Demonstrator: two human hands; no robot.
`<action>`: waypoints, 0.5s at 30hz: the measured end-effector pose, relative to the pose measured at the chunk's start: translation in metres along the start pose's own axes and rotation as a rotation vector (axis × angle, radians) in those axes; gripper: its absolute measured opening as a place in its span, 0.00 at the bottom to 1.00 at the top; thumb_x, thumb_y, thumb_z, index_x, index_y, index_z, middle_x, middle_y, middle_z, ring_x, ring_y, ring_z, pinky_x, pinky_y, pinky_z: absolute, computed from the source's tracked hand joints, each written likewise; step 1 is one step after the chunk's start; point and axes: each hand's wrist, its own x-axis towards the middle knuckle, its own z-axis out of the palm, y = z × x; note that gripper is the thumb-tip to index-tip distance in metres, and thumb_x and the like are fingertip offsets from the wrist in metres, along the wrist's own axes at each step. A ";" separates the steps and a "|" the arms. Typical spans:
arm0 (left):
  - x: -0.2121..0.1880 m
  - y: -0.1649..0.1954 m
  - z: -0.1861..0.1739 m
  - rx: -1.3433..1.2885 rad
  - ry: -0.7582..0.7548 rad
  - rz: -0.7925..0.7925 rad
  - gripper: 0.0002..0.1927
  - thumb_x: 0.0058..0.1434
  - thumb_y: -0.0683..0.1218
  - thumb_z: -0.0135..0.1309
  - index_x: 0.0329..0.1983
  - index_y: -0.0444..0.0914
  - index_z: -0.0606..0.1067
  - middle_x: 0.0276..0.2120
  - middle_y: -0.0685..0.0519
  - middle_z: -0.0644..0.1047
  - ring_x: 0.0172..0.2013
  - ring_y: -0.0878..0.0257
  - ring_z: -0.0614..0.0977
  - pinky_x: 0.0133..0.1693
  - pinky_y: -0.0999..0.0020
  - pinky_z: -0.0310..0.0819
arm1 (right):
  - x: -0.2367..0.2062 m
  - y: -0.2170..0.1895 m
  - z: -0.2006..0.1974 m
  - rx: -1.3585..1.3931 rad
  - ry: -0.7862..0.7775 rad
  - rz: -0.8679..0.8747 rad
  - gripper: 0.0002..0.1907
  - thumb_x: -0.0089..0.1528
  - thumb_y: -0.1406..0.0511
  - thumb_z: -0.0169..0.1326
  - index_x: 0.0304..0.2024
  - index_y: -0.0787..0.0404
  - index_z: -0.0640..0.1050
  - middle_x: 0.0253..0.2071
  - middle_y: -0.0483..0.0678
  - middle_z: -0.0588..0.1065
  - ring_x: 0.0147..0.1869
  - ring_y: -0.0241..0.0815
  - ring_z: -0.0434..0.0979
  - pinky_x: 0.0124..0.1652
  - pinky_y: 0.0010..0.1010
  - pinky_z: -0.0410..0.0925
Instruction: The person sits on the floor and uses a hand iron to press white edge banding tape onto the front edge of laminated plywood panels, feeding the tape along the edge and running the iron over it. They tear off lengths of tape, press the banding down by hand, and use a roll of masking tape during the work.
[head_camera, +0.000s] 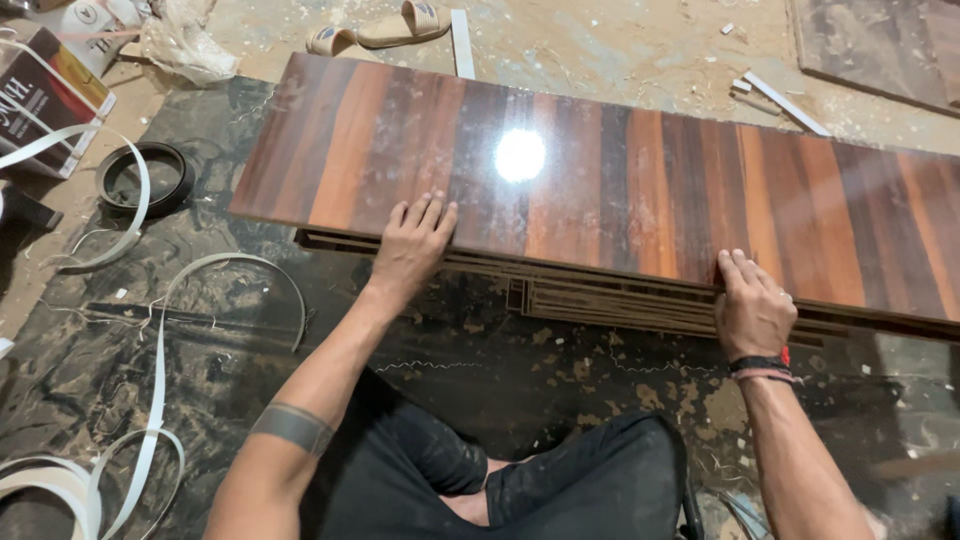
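Grip: left hand (412, 245) lay flat, fingers spread, on the glossy striped wood panel (640, 190); nothing clenched.
Right hand (752, 305): fingers pressed on the panel's near edge, unclenched.
Panel position: atop stacked boards (600, 298), on a dark floor sheet (150, 360).
Surroundings: white edge-banding strips (155, 400), sandal (385, 30).

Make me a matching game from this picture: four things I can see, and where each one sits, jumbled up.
Things:
1. left hand
2. right hand
3. sandal
4. dark roll of edge tape

Places:
A. on the dusty floor beyond the far edge of the striped board
B. on the board's near edge, toward its right end
C. flat on the board's near edge, left of the light glare
D. on the floor, left of the board

Pairs: 1-C, 2-B, 3-A, 4-D
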 end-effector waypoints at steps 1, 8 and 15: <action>-0.005 -0.001 -0.001 -0.003 -0.007 0.006 0.21 0.64 0.44 0.51 0.60 0.37 0.73 0.59 0.43 0.76 0.59 0.52 0.78 0.57 0.54 0.70 | -0.003 -0.001 -0.002 -0.005 -0.004 -0.008 0.23 0.62 0.70 0.54 0.60 0.52 0.79 0.61 0.45 0.79 0.60 0.45 0.80 0.53 0.39 0.73; -0.029 -0.015 0.002 -0.006 0.047 0.091 0.19 0.62 0.44 0.52 0.56 0.36 0.74 0.56 0.42 0.78 0.56 0.52 0.80 0.51 0.59 0.73 | -0.010 -0.005 0.004 -0.021 -0.018 -0.023 0.26 0.62 0.71 0.57 0.63 0.51 0.77 0.61 0.48 0.75 0.66 0.50 0.74 0.63 0.43 0.66; -0.024 -0.016 0.000 -0.054 -0.012 0.093 0.20 0.60 0.45 0.54 0.54 0.34 0.74 0.53 0.40 0.78 0.52 0.51 0.80 0.48 0.59 0.74 | -0.003 -0.003 0.012 0.047 -0.039 0.017 0.35 0.58 0.74 0.53 0.69 0.51 0.74 0.68 0.49 0.73 0.71 0.53 0.72 0.67 0.45 0.64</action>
